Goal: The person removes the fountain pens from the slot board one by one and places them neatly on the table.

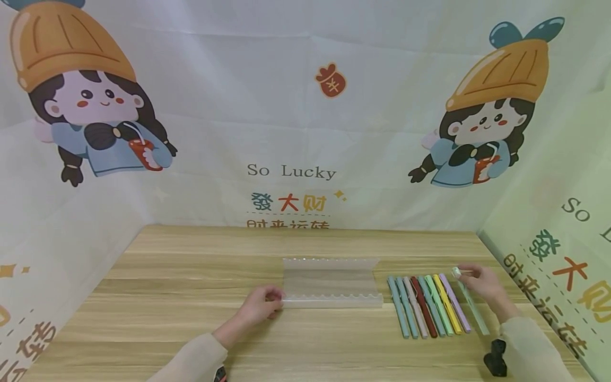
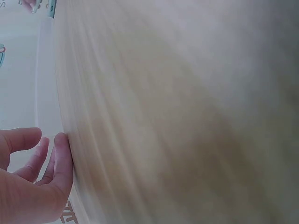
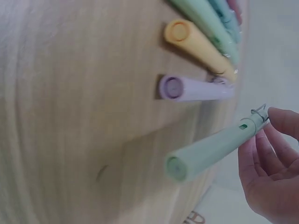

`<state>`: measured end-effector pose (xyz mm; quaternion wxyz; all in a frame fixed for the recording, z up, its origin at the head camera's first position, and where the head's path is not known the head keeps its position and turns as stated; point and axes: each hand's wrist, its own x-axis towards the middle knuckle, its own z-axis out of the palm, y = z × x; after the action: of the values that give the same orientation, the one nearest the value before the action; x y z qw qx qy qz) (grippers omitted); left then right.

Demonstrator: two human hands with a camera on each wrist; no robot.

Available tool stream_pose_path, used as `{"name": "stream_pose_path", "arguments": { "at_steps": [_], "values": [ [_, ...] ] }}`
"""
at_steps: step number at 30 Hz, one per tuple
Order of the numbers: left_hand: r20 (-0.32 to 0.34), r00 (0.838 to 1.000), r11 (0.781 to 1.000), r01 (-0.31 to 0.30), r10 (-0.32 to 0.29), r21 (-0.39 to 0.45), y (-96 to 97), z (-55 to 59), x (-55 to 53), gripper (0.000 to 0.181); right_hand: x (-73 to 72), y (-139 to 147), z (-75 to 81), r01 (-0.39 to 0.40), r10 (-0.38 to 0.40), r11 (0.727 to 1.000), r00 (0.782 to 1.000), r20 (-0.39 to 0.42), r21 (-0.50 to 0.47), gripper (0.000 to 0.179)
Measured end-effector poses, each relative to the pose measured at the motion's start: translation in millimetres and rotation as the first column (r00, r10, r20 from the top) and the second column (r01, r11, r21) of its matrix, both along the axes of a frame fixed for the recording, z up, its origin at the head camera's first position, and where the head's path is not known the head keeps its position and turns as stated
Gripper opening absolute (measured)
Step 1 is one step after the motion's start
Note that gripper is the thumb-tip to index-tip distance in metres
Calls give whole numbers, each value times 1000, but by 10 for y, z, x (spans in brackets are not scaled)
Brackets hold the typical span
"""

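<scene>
My left hand (image 1: 261,306) is at the left end of a clear plastic case (image 1: 332,302), thumb and curled fingers holding its near corner. The case lies with its wavy-edged flap (image 1: 329,263) spread toward the back. In the left wrist view, the thumb (image 2: 25,139) and fingers stand on either side of the case's end. My right hand (image 1: 484,284) pinches a pale green pen (image 3: 215,147) by its clip end, fingertips around the cap top. The pen slants, its other end pointing toward the near side, just right of a purple pen (image 1: 454,302).
Several pens lie side by side right of the case, among them a yellow pen (image 1: 447,303), a dark red pen (image 1: 423,306) and a blue pen (image 1: 398,306). A black object (image 1: 496,358) is by the right sleeve. A printed cloth (image 1: 296,132) hangs around the wooden table (image 1: 191,276).
</scene>
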<state>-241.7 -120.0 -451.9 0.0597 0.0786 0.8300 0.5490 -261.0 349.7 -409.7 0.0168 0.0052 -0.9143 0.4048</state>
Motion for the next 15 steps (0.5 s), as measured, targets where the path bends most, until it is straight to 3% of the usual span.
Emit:
{"name": "stream_pose_path", "arguments": {
  "at_steps": [8,15],
  "values": [
    [2,1000,1000,4,-4,0,0,17,7,13,-35,-5,-113,73,-70,994,997,-31,77,33],
    [0,1000,1000,5,-5,-6,1,25,12,13,-72,-39,-184,73,-73,993,997,-5,98,35]
  ]
}}
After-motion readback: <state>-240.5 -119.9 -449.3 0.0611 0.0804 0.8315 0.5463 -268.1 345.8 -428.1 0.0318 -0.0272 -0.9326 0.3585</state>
